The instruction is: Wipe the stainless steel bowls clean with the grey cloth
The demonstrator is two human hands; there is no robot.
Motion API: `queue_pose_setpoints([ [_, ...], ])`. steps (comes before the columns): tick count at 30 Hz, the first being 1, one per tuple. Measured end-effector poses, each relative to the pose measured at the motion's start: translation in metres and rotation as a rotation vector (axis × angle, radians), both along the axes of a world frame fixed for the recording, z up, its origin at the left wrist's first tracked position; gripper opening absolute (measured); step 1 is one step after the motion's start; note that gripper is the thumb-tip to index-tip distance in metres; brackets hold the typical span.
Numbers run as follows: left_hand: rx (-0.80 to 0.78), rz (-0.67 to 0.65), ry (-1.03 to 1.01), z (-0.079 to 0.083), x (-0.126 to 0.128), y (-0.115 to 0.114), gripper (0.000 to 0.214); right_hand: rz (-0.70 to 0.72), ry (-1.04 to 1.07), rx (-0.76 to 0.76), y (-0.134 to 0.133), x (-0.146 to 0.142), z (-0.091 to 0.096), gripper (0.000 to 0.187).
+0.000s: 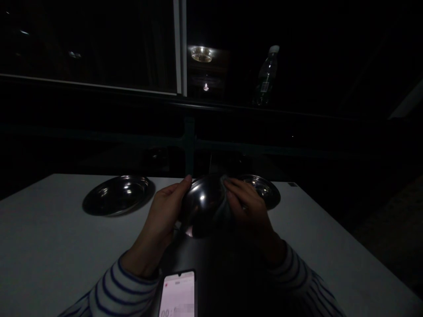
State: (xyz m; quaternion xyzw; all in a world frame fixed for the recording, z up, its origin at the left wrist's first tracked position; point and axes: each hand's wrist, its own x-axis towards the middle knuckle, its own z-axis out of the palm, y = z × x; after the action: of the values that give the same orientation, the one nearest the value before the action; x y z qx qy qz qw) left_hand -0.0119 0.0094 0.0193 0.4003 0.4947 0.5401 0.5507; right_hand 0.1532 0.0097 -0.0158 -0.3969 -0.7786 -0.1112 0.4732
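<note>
A shiny steel bowl is tilted up between my hands, just above the white table. My left hand grips its left rim, thumb on the upper edge. My right hand lies against the bowl's right side with fingers curled over the rim. Whether anything is under the right fingers is hidden in the dim light. Both sleeves are striped.
A steel plate lies on the table at the left. Another steel dish sits behind my right hand. A lit phone is at the bottom edge. A plastic bottle stands on a dark ledge behind. The room is very dark.
</note>
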Motion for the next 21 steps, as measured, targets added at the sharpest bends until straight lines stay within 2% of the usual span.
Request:
queue_pose_setpoints([
  [2, -0.011, -0.025, -0.012, 0.0, 0.003, -0.002, 0.033, 0.012, -0.071, 0.027, -0.005, -0.006, -0.002, 0.029],
  [6, 0.006, -0.081, -0.058, -0.004, 0.008, -0.003, 0.033, 0.134, -0.37, 0.123, -0.013, -0.019, -0.009, 0.03],
  [8, 0.013, -0.065, -0.081, -0.005, 0.008, -0.003, 0.032, 0.11, -0.331, 0.102, -0.009, -0.015, -0.009, 0.03],
  [12, -0.022, -0.022, -0.113, -0.002, 0.005, -0.001, 0.033, -0.022, -0.058, 0.04, 0.002, -0.001, -0.006, 0.031],
  [14, -0.025, -0.031, -0.113, -0.002, 0.004, -0.001, 0.034, -0.002, -0.1, 0.063, 0.0, -0.003, -0.007, 0.03],
  [18, 0.007, -0.099, -0.122, -0.003, 0.003, -0.001, 0.034, 0.135, -0.328, 0.139, -0.01, -0.015, -0.011, 0.032],
  [21, 0.027, -0.175, -0.114, -0.003, 0.005, -0.003, 0.032, 0.1, -0.271, 0.099, -0.006, -0.009, -0.008, 0.033],
])
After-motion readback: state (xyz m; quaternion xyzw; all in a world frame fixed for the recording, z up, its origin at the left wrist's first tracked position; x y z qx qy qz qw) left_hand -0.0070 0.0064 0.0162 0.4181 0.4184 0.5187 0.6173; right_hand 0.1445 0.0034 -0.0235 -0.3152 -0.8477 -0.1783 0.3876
